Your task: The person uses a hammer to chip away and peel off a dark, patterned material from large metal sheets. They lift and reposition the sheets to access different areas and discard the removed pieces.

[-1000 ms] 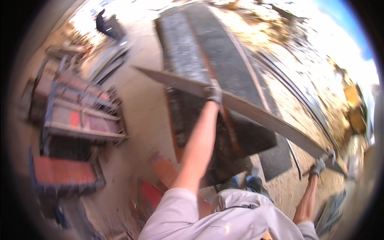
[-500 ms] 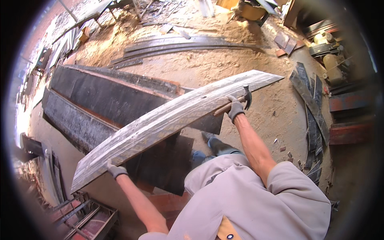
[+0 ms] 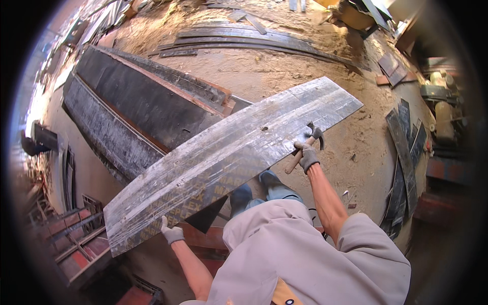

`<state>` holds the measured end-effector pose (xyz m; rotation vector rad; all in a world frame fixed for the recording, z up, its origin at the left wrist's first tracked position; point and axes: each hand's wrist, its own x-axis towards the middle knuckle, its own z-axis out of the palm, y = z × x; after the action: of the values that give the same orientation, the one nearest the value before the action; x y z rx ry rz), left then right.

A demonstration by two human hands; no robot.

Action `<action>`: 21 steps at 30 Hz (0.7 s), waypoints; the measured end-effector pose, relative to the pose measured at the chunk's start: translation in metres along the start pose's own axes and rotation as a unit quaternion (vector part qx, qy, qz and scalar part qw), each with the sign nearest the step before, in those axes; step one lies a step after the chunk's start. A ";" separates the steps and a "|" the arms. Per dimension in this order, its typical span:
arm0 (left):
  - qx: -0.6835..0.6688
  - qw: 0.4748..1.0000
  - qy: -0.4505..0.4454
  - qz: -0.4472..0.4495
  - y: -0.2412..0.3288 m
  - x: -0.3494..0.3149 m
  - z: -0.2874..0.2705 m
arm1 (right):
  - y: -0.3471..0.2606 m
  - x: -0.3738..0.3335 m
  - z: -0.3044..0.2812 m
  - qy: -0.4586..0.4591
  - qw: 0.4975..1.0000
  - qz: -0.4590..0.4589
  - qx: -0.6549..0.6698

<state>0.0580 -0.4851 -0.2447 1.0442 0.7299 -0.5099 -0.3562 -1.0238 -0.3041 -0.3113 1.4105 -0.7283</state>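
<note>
A long, scuffed grey plywood panel (image 3: 218, 152) slants across in front of me, its far end up to the right and its wide face turned toward me. My left hand (image 3: 173, 234), in a grey glove, grips the near edge by the panel's lower left end, thumb on the face and fingers hidden beneath. My right hand (image 3: 308, 157), also gloved, is closed around the wooden handle of a claw hammer (image 3: 294, 161) while at the panel's near edge. The hammer's dark head lies over the panel face. Whether the right fingers also clasp the panel is hidden.
Dark panels (image 3: 147, 91) lie stacked beyond on the left. Long strips (image 3: 244, 39) rest on the sawdust-covered ground (image 3: 223, 68) farther off. Narrow offcuts (image 3: 402, 157) lie to the right. Reddish framed pieces (image 3: 79, 241) stand at lower left, and a dark sheet (image 3: 206, 216) shows under the panel.
The panel has tilted, showing more of its face, and its left end has shifted right and slightly down. Both hands moved with it. The hammer has turned, its handle now steeper.
</note>
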 end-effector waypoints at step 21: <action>0.137 0.990 0.023 -0.004 -0.125 -0.145 0.082 | -0.146 0.037 0.150 -0.309 0.924 -0.099 -0.202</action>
<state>-0.0995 -0.6066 -0.1840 1.3125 0.7187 -0.6057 -0.2524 -1.1889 -0.2205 -0.9353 0.9139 -0.4309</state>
